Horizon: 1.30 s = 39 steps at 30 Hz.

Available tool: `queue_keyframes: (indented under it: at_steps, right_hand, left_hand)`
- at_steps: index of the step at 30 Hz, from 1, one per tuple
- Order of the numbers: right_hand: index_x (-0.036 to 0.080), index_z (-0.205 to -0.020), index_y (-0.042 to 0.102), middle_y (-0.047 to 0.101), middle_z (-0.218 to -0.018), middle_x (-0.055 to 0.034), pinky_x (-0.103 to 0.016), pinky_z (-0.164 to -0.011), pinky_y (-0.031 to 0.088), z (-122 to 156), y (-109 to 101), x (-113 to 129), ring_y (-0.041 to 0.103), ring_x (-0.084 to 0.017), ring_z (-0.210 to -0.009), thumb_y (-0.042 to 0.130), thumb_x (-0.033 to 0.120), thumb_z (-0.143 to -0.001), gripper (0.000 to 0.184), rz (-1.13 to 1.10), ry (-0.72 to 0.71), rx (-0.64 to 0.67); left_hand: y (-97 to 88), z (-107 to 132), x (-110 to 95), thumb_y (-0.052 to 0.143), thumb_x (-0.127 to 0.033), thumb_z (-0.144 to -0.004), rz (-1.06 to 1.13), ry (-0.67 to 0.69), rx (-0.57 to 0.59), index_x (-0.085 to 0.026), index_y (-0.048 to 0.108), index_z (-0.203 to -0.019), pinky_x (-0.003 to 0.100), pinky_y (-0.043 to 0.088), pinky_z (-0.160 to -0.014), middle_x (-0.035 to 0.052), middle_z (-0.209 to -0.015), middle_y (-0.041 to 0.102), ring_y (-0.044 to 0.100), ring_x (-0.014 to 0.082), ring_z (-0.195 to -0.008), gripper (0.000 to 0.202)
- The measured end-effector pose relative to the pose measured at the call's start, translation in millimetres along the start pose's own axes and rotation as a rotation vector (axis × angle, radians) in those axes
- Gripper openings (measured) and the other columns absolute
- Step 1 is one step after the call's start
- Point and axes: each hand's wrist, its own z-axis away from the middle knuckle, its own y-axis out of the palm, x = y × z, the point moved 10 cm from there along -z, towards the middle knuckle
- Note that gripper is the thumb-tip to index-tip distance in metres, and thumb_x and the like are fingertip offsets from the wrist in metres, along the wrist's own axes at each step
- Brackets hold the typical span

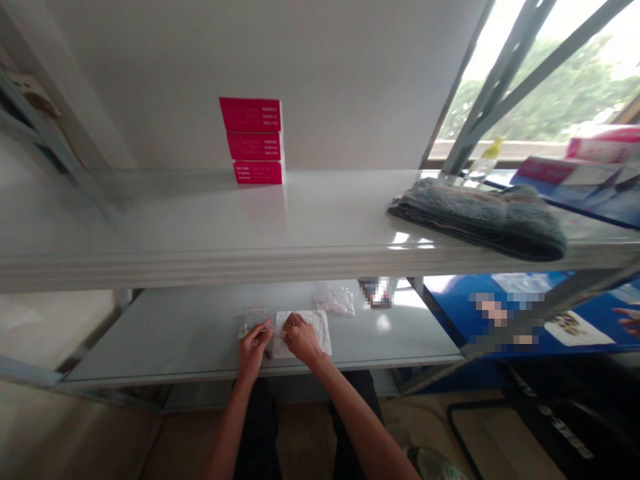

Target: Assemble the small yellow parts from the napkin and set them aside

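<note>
My left hand [255, 339] is closed in a pinch, at the left edge of a white cloth or paper sheet [323, 333] on the lower shelf. Over that sheet, my right hand [301, 336] has its fingertips pinched together. Something thin and pale shows between the two hands, too small to name. A clear plastic bag [254, 312] lies just behind my left hand, partly covered by it. Further back, beyond the right hand, are more clear plastic bags [336, 300] with small contents that I cannot make out.
The upper shelf [175, 220] overhangs the work surface, carrying three stacked pink boxes [257, 147] and a folded grey towel [475, 213]. To the right, a blue table [450, 307] holds a white sheet [577, 330] with small pieces; another person's hand [631, 321] is beside it.
</note>
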Motion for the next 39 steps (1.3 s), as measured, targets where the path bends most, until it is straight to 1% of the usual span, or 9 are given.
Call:
queue_keyframes:
  at_steps: [7, 12, 15, 18, 23, 27, 31, 36, 39]
  right_hand:
    - [0.020, -0.091, 0.072, 0.070, -0.104, -0.0087, -0.024, -0.076, 0.047, 6.1, -5.0, -10.4, 0.064, -0.020, -0.099, 0.058, 0.011, -0.084, 0.018, -0.122, 0.038, -0.092]
    - [0.018, -0.086, 0.072, 0.073, -0.085, -0.0047, -0.022, -0.064, 0.048, 11.9, -28.4, -40.6, 0.065, -0.015, -0.073, 0.058, 0.021, -0.088, 0.015, -0.543, 0.154, -0.256]
    - [0.018, -0.085, 0.073, 0.073, -0.080, -0.0030, -0.020, -0.059, 0.046, 11.4, -35.9, -40.0, 0.063, -0.014, -0.065, 0.061, 0.026, -0.087, 0.015, -0.686, 0.127, -0.244]
    - [0.021, -0.082, 0.075, 0.075, -0.084, -0.0022, -0.020, -0.065, 0.048, 8.2, -37.7, -20.6, 0.066, -0.013, -0.072, 0.066, 0.022, -0.085, 0.010, -0.658, 0.020, -0.171]
    - [0.023, -0.085, 0.078, 0.076, -0.088, -0.0024, -0.020, -0.072, 0.050, 4.5, -32.3, -5.1, 0.069, -0.014, -0.080, 0.068, 0.019, -0.086, 0.011, -0.582, -0.003, -0.092]
    - [0.023, -0.090, 0.078, 0.077, -0.092, -0.0015, -0.019, -0.073, 0.050, 6.5, -26.5, -3.6, 0.070, -0.014, -0.083, 0.060, 0.017, -0.091, 0.019, -0.656, -0.041, -0.050]
    - [0.021, -0.096, 0.078, 0.077, -0.088, -0.0008, -0.019, -0.061, 0.051, 8.5, -12.1, -13.9, 0.069, -0.013, -0.069, 0.055, 0.018, -0.093, 0.024, -0.776, -0.015, 0.006]
    - [0.018, -0.089, 0.078, 0.077, -0.085, -0.0045, -0.022, -0.067, 0.052, 9.8, -20.4, -42.5, 0.069, -0.016, -0.074, 0.054, 0.013, -0.090, 0.024, -0.589, 0.089, -0.179]
    - [0.018, -0.087, 0.078, 0.074, -0.091, -0.0073, -0.026, -0.078, 0.052, 13.5, -24.7, -39.1, 0.068, -0.019, -0.088, 0.061, 0.012, -0.086, 0.018, -0.341, 0.036, -0.223]
  left_hand:
    - [2.5, -0.2, 3.4, 0.075, -0.052, -0.075, -0.040, 0.003, 0.018, -0.017, 0.075, -0.112, 0.031, 0.057, -0.078, 0.0094, -0.102, 0.078, 0.072, 0.0243, -0.092, 0.051]
    - [3.7, -0.7, 2.7, 0.075, -0.049, -0.077, -0.088, 0.043, 0.032, -0.019, 0.077, -0.108, 0.033, 0.056, -0.083, 0.0091, -0.104, 0.077, 0.071, 0.0240, -0.096, 0.043]
    - [6.2, -0.3, 1.1, 0.074, -0.048, -0.078, -0.127, 0.061, 0.063, -0.020, 0.077, -0.107, 0.033, 0.055, -0.086, 0.0081, -0.104, 0.077, 0.070, 0.0234, -0.097, 0.041]
    - [7.9, 0.8, 0.9, 0.074, -0.049, -0.078, -0.126, 0.055, 0.089, -0.020, 0.078, -0.107, 0.031, 0.056, -0.081, 0.0082, -0.102, 0.077, 0.070, 0.0240, -0.097, 0.041]
    - [8.0, 2.0, 0.7, 0.072, -0.051, -0.079, -0.122, 0.043, 0.093, -0.019, 0.077, -0.107, 0.029, 0.056, -0.072, 0.0090, -0.103, 0.077, 0.071, 0.0241, -0.094, 0.043]
    - [6.0, 0.4, 2.5, 0.073, -0.052, -0.078, -0.125, 0.029, 0.067, -0.018, 0.077, -0.105, 0.029, 0.056, -0.071, 0.0100, -0.103, 0.077, 0.072, 0.0243, -0.092, 0.044]
    - [3.1, -1.2, 2.5, 0.073, -0.053, -0.077, -0.108, 0.042, 0.029, -0.017, 0.077, -0.100, 0.031, 0.056, -0.078, 0.0099, -0.102, 0.077, 0.071, 0.0256, -0.094, 0.043]
    - [2.8, 0.2, -2.0, 0.068, -0.052, -0.083, -0.097, 0.076, 0.017, -0.018, 0.078, -0.099, 0.033, 0.052, -0.091, 0.0081, -0.102, 0.077, 0.070, 0.0250, -0.100, 0.039]
    - [3.6, 0.8, -1.9, 0.066, -0.053, -0.084, -0.071, 0.071, 0.018, -0.018, 0.078, -0.101, 0.033, 0.052, -0.091, 0.0082, -0.103, 0.077, 0.069, 0.0254, -0.102, 0.040]
